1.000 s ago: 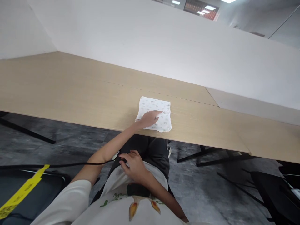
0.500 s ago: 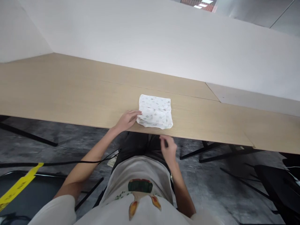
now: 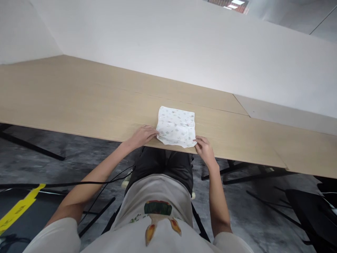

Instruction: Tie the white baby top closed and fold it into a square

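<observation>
A white cloth (image 3: 177, 124) with a small scattered print lies folded into a rough rectangle near the front edge of the wooden table (image 3: 105, 102). Its near edge looks wavy, with creases across the lower half. My left hand (image 3: 143, 136) is closed at the cloth's near left corner, fingertips pinching its edge. At the near right corner, my right hand (image 3: 205, 149) pinches the cloth between thumb and fingers.
A white partition (image 3: 158, 45) rises behind the table. Below left stands a dark chair (image 3: 28, 214) with a yellow tag (image 3: 19, 211), and a black cable (image 3: 68, 183) runs across it. Another black chair (image 3: 302, 207) is at the lower right.
My right hand has risen from below the table edge to the cloth's near right corner and taken hold of it. My left hand has slid slightly down along the left edge.
</observation>
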Demonstrator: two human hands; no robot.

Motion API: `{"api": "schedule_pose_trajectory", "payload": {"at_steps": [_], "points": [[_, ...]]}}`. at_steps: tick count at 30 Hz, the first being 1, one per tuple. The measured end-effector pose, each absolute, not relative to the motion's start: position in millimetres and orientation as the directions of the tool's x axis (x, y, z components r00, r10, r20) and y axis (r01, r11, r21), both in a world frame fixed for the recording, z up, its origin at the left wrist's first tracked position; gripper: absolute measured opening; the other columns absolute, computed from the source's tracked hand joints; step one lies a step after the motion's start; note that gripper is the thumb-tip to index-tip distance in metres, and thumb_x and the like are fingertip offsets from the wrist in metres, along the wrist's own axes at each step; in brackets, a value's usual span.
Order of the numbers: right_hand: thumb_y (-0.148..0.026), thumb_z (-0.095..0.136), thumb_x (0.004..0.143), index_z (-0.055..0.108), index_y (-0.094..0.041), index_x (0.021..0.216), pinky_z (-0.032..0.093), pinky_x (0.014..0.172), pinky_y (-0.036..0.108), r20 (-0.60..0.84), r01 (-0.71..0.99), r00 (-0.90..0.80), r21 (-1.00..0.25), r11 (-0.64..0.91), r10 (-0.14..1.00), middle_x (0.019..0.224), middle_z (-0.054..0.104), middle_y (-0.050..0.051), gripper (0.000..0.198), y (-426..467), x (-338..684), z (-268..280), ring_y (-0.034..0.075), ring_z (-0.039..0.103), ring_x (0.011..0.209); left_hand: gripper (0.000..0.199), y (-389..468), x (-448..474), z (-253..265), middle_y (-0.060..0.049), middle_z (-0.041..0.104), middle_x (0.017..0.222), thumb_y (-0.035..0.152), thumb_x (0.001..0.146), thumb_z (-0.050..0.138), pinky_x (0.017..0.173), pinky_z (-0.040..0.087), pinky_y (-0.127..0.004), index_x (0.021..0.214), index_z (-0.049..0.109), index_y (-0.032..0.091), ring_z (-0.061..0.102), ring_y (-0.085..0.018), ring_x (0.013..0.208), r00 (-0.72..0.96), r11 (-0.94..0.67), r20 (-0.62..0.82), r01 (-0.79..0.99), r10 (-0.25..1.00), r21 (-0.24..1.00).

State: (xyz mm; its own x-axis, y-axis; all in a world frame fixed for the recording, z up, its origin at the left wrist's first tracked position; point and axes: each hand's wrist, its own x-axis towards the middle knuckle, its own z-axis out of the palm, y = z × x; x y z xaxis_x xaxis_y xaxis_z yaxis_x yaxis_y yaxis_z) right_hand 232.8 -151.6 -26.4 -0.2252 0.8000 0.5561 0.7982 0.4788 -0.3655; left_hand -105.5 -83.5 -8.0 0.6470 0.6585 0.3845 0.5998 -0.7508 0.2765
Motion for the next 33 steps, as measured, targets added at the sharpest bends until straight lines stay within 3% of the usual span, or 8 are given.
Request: {"api": "schedule_pose_trajectory", "payload": {"at_steps": [4,7,12,15,22,27,33], "points": [[-0.022,0.048,0.088,0.068,-0.02,0.096,0.051,0.084,0.041,0.54,0.714,-0.161,-0.514,0.475,0.826,0.097,0.065,0.01,0.022,-184,233,-9,0.024,0.062,0.095,0.035,-107,-109,3,-0.008,0.069,0.099,0.031,0.097,0.034,0.089,0.045,-0.037,0.104,0.067,0.02,0.061,-0.021,0.094,0.666,-0.797,0.442,0.542,0.601,0.267],[-0.028,0.054,0.086,0.068,-0.021,0.098,0.05,0.086,0.041,0.512,0.649,-0.078,-0.626,0.433,0.856,0.099,0.067,0.008,0.019,-189,235,9,0.023,0.062,0.094,0.035,-115,-109,19,-0.007,0.068,0.1,0.034,0.098,0.033,0.086,0.046,-0.035,0.108,0.063,0.02,0.06,-0.02,0.093,0.599,-0.776,0.501,0.545,0.625,0.317],[-0.038,0.066,0.074,0.065,-0.017,0.099,0.051,0.079,0.037,0.427,0.436,0.189,-0.843,0.314,0.885,0.083,0.068,0.006,0.032,-125,243,30,0.02,0.064,0.079,0.036,-73,-91,47,-0.008,0.065,0.105,0.034,0.097,0.029,0.09,0.045,-0.035,0.109,0.06,0.018,0.059,-0.02,0.098,0.432,-0.701,0.571,0.576,0.698,0.42],[-0.031,0.065,0.067,0.065,-0.015,0.086,0.051,0.067,0.031,0.282,0.378,0.29,-0.912,0.161,0.914,0.073,0.066,0.005,0.025,-68,243,28,0.017,0.06,0.066,0.036,-26,-77,48,-0.009,0.065,0.105,0.03,0.096,0.028,0.09,0.045,-0.035,0.107,0.059,0.016,0.059,-0.021,0.098,0.384,-0.665,0.56,0.575,0.734,0.478],[-0.022,0.057,0.063,0.06,-0.015,0.059,0.04,0.052,0.026,0.107,0.528,0.356,-0.842,-0.105,0.928,0.05,0.052,0.001,0.009,-6,239,-12,0.016,0.052,0.052,0.036,43,-63,3,-0.013,0.065,0.11,0.013,0.086,0.031,0.088,0.046,-0.034,0.112,0.057,0.012,0.059,-0.023,0.101,0.398,-0.504,0.309,0.697,0.864,0.511],[-0.023,0.056,0.063,0.064,-0.015,0.064,0.045,0.066,0.029,0.211,0.635,0.289,-0.772,-0.022,0.934,0.071,0.067,0.008,0.011,-4,245,-23,0.02,0.061,0.068,0.034,45,-68,-12,-0.013,0.066,0.106,0.017,0.086,0.035,0.088,0.046,-0.038,0.111,0.059,0.013,0.06,-0.025,0.098,0.351,-0.464,0.322,0.784,0.879,0.411],[-0.024,0.056,0.063,0.067,-0.013,0.081,0.047,0.069,0.03,0.23,0.608,0.23,-0.793,0.045,0.946,0.078,0.067,0.009,0.024,-5,250,-24,0.019,0.06,0.071,0.031,42,-72,-12,-0.013,0.066,0.102,0.018,0.083,0.043,0.085,0.046,-0.038,0.107,0.062,0.015,0.06,-0.026,0.094,0.31,-0.417,0.312,0.825,0.898,0.381]]}}
